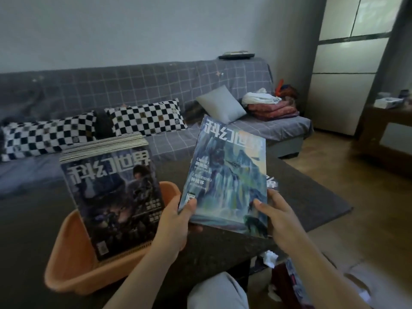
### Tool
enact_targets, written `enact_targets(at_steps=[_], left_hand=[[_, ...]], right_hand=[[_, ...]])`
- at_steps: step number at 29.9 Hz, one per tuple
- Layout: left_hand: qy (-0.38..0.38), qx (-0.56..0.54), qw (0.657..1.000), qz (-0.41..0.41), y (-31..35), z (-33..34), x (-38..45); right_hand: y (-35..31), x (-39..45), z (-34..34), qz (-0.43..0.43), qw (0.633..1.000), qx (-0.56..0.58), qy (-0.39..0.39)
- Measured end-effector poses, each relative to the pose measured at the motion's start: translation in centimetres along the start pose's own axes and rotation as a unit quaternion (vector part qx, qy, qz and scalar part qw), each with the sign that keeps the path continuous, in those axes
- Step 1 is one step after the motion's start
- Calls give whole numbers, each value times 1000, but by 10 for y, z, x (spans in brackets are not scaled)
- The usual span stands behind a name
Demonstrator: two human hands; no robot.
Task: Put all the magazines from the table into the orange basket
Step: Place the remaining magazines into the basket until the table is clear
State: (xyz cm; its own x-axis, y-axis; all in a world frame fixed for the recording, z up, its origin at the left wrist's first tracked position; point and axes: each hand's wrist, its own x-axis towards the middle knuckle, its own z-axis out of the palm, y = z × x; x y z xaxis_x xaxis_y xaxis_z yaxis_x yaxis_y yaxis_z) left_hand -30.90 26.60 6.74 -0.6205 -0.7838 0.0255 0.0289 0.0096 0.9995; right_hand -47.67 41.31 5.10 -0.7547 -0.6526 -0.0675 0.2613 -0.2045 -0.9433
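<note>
I hold a blue-green magazine tilted up above the dark table. My left hand grips its lower left corner, thumb on the cover. My right hand grips its lower right edge. To the left, the orange basket stands on the table with a thick stack of magazines leaning upright in it, a dark cover facing me. Part of another magazine peeks out behind the held one, lying on the table.
A grey checked sofa runs behind the table with black-and-white cushions, a grey pillow and folded cloths. A wooden cabinet stands at the right. My knee and crumpled paper sit below the table edge.
</note>
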Motion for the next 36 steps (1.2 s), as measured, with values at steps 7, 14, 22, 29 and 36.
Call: enact_targets(at_steps=[7,14,22,29,36], left_hand=[[22,16,999,46,14,-86,-15],[82,-9,995,51,18,-152,-8],[206,175,961,59,-1,-194,-3],[293,306,905,39,-17,-205,-6],[302,335,892,23,-25,-207,-3]], right_hand=[[2,3,76,-23,994,-12,-108],[22,19,137,-16,988,-30,-152],[50,40,183,-36,974,-158,-157],[78,54,198,-153,891,-414,-107],[89,54,205,-224,860,-455,-53]])
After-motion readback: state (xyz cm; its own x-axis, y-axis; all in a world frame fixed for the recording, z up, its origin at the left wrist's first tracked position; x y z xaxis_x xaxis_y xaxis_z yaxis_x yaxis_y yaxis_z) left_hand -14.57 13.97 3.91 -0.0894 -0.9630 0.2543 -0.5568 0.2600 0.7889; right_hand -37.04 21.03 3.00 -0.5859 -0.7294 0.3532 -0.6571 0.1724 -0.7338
